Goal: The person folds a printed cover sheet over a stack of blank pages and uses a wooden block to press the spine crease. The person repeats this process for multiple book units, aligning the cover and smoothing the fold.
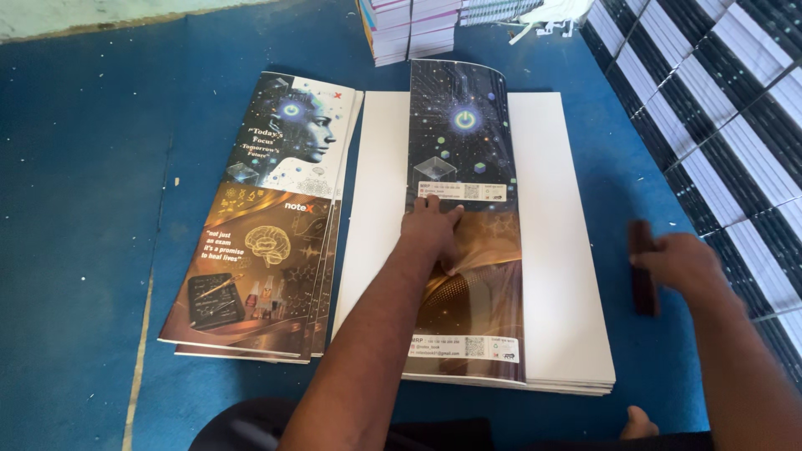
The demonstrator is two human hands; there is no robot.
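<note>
The folded cover (464,209) is pressed flat under the open left hand (434,230); the dark block (642,267), gripped by the right hand (681,263), is best drawn firmly along the cover's fold.

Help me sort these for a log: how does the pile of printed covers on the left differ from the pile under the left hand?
The left pile shows full printed covers, fanned at the edges, untouched. The middle pile is mostly plain white sheets, with one folded printed cover along its centre, pressed by the left hand. Both lie flat on the blue floor.
</note>
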